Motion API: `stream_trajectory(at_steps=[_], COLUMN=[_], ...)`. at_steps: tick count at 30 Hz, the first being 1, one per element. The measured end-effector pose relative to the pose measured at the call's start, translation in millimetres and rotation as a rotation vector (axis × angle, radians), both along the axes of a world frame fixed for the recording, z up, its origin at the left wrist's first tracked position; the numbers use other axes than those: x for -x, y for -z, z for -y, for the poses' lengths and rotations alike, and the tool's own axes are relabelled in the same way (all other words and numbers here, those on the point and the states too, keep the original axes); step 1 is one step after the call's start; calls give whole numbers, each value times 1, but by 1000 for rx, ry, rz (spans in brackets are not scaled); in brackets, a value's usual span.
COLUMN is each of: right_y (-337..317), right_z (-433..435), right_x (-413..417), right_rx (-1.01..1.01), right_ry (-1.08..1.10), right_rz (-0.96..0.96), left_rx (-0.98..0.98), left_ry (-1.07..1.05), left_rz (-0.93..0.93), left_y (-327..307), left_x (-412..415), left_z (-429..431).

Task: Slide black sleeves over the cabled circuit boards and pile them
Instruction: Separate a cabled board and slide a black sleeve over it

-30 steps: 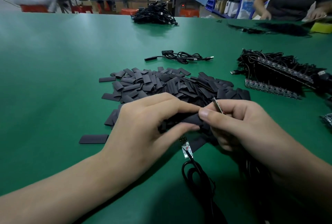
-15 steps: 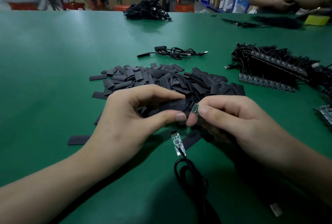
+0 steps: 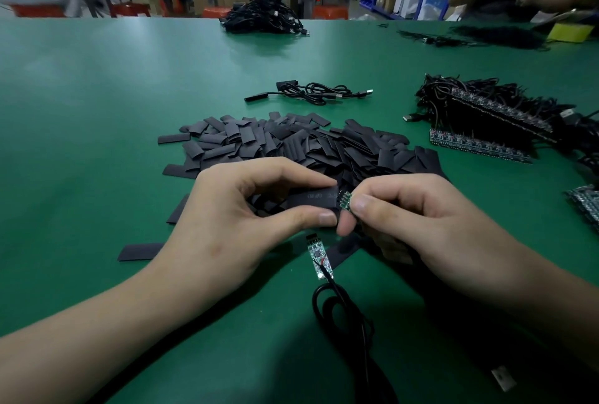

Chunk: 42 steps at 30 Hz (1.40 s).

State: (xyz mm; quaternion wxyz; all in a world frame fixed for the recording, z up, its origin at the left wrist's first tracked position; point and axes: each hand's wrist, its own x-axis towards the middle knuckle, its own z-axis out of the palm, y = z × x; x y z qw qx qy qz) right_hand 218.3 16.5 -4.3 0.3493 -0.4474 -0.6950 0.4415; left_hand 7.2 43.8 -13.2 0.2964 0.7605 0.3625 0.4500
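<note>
Left hand [image 3: 246,222]: index finger and thumb pinch one black sleeve [image 3: 312,201], held flat between them with its faint print facing up. The other fingers are curled beneath.

Right hand [image 3: 421,228]: thumb and index tip pinch a small green board [image 3: 346,201]. The remaining fingers are curled under the palm.

The board sits just right of the left fingertips, its free end at the sleeve's open end. I cannot tell whether it has entered the opening.

Change vs. one second ago: the board then stood edge-on above the right thumb, the hands overlapped, and the sleeve was mostly hidden under the left fingers. Now the board's component face shows, it is level with the sleeve's opening, and the sleeve is exposed between left index and thumb.

Change vs. half a second ago: both grips are the same, and board and sleeve are nearly unchanged.

Second board [image 3: 317,256] lies on the table [image 3: 97,112] just below both thumbs, with its cable [image 3: 340,316] coiled back between the wrists. It has not moved.

Sleeve pile [image 3: 308,144] lies just beyond the knuckles. Stray sleeve [image 3: 141,251] lies beside the left wrist. Bundle [image 3: 486,118] of cabled boards lies well beyond the right knuckles.
</note>
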Motion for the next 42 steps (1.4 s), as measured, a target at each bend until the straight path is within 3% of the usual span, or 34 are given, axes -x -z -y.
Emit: stream_trajectory(at_steps=[4, 12, 20, 28, 31, 35, 42], right_y=[-1, -3, -5, -5, -4, -1, 2], right_z=[2, 4, -1, 3, 1, -4, -3], right_x=[-1, 3, -5, -1, -3, -6, -4], right_rx=[-43, -159, -42, -138, -95, 7, 29], right_ry=[13, 102, 29, 45, 41, 72, 69], right_rz=[63, 386, 248, 410, 346, 103, -5], left_rx=[-42, -208, -227, -268, -284, -241, -212], left_ry=[-33, -92, -42, -68, -29, 16, 0], left_rz=[-46, -253, -311, -359, -371, -332, -211], left_y=[0, 0, 0, 2, 2, 1, 1], left_x=[1, 0, 1, 1, 0, 0, 0], left_z=[2, 6, 5, 6, 6, 5, 2])
